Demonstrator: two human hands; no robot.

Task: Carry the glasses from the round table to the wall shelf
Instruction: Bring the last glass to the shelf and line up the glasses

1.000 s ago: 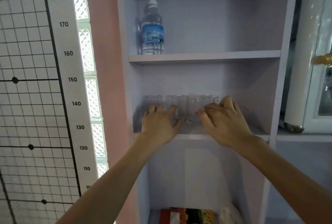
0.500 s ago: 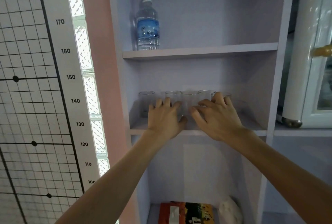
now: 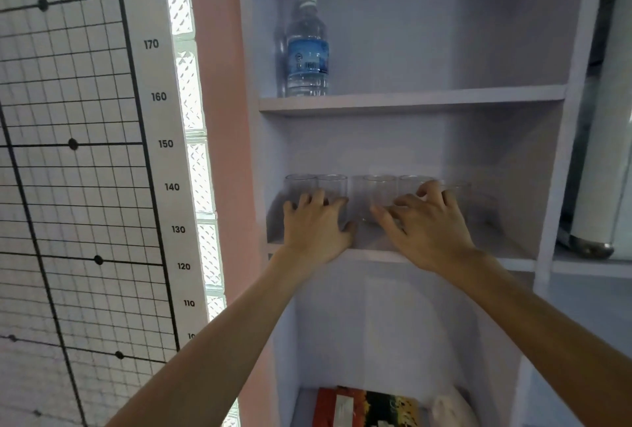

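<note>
Several clear glasses stand in a row on the middle board of the pale wall shelf [image 3: 506,255]. My left hand [image 3: 316,228] wraps the lower part of the second glass from the left [image 3: 332,189], close beside the leftmost glass [image 3: 301,187]. My right hand [image 3: 427,231] rests with spread, curled fingers against the glasses in the middle and right of the row [image 3: 379,190]; it does not hold any of them. Another glass [image 3: 485,207] stands at the far right, partly in shadow.
A water bottle [image 3: 307,47] stands on the upper board at the left. On the lowest board lie a red and black box [image 3: 366,406] and a white bag [image 3: 448,408]. A height chart [image 3: 157,142] hangs on the left wall. A white appliance [image 3: 595,187] stands on the right.
My left hand has moved left along the shelf, away from my right hand, and the second glass now stands closer to the leftmost one. The right hand stays at the right glasses.
</note>
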